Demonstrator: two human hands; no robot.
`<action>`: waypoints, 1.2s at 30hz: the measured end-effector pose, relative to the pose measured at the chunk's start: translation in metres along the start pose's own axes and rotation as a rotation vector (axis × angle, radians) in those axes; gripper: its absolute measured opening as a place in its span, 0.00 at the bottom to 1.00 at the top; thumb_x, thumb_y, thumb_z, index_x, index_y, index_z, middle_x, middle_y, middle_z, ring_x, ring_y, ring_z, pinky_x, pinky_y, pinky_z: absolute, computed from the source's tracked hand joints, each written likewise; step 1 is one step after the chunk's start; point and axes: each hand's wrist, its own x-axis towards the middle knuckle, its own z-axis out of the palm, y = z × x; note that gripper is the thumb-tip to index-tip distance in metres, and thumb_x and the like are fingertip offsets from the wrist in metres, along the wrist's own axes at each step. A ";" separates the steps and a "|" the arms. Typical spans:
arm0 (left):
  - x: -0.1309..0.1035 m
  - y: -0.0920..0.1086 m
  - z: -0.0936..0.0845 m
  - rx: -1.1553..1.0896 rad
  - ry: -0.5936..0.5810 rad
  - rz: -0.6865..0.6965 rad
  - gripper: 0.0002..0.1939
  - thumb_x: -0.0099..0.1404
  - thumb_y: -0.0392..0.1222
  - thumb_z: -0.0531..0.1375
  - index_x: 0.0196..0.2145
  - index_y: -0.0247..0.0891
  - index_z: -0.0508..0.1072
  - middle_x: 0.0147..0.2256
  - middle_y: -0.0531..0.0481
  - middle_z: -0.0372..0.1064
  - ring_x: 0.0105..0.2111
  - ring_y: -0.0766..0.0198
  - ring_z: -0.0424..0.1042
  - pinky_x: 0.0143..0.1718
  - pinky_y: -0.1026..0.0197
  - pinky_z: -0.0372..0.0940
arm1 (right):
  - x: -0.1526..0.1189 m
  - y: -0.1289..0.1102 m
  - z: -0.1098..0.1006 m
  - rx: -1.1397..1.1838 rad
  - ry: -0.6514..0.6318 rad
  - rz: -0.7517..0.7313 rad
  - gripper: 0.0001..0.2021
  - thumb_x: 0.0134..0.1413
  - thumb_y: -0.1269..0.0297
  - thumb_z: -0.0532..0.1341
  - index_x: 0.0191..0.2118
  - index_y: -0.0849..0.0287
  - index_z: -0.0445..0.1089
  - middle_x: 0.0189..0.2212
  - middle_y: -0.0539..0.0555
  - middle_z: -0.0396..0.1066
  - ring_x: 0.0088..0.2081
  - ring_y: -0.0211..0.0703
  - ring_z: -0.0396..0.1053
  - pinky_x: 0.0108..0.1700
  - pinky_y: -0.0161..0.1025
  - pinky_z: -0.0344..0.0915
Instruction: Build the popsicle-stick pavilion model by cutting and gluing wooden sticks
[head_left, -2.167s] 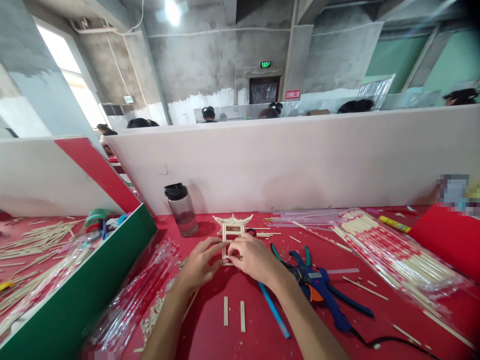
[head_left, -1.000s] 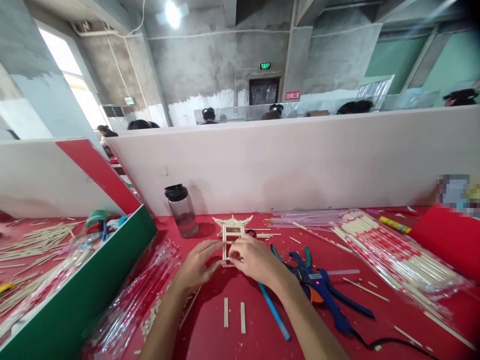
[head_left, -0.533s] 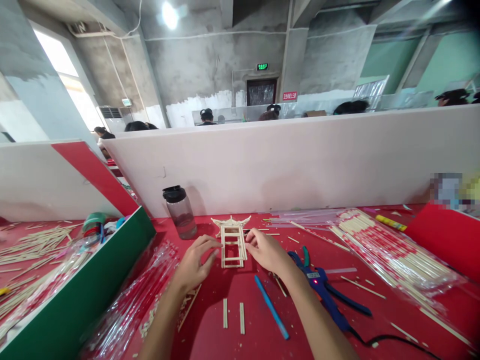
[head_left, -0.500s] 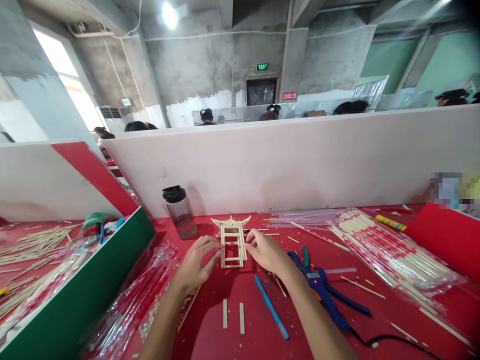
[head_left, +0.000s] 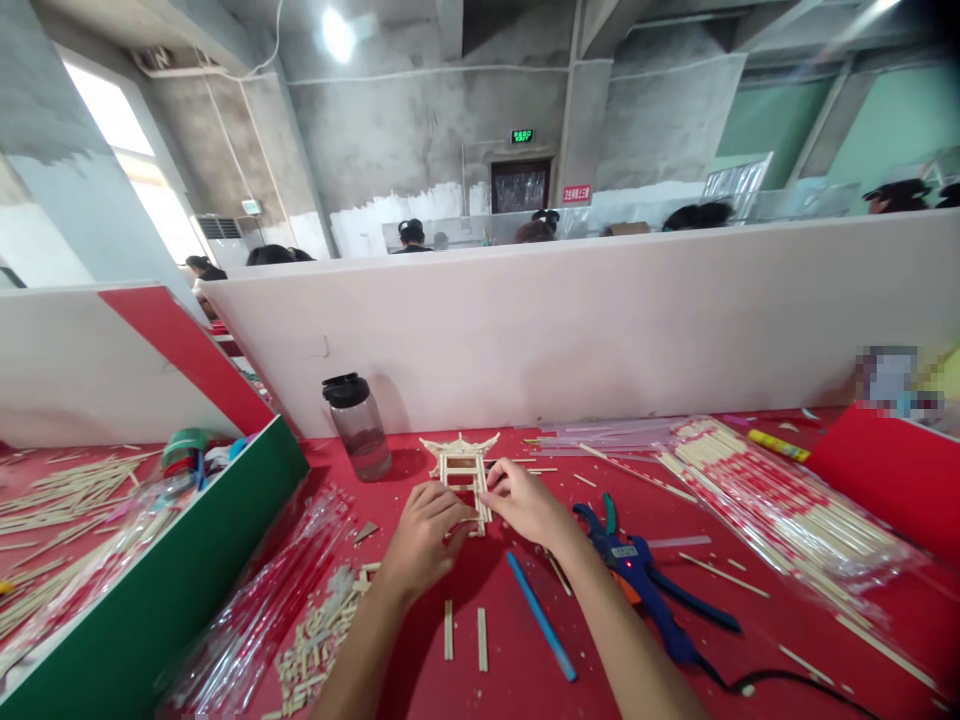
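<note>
A small model built of wooden sticks (head_left: 459,463), with a ladder-like frame and a flared top piece, lies on the red table. My right hand (head_left: 527,503) pinches the right side of its frame between thumb and fingers. Over the lower left of the frame is my left hand (head_left: 433,527), fingers bent together and tips at the lower bars; what they hold, if anything, is hidden. Closer to me lie a left stick pair (head_left: 448,630) and a right stick pair (head_left: 482,640). A blue stick-like piece (head_left: 541,617) rests beside my right forearm.
A blue glue gun (head_left: 637,565) with a black cord lies right of my forearm. Bagged sticks (head_left: 780,490) are farther right. A water bottle (head_left: 358,430) stands at the back left. Stick offcuts (head_left: 319,635) and plastic wrappers (head_left: 262,600) lie left, beside a green divider (head_left: 172,590).
My left hand has moved right and towards me, from the model's left side to across its lower bars, uncovering the offcut pile. My right hand stays at the right side.
</note>
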 end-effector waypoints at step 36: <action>0.000 -0.007 -0.001 -0.064 -0.051 -0.029 0.08 0.68 0.39 0.57 0.38 0.43 0.77 0.33 0.48 0.73 0.38 0.59 0.68 0.45 0.54 0.62 | 0.004 0.004 0.009 0.022 -0.008 0.042 0.05 0.55 0.67 0.62 0.38 0.56 0.66 0.28 0.48 0.72 0.29 0.38 0.69 0.33 0.33 0.61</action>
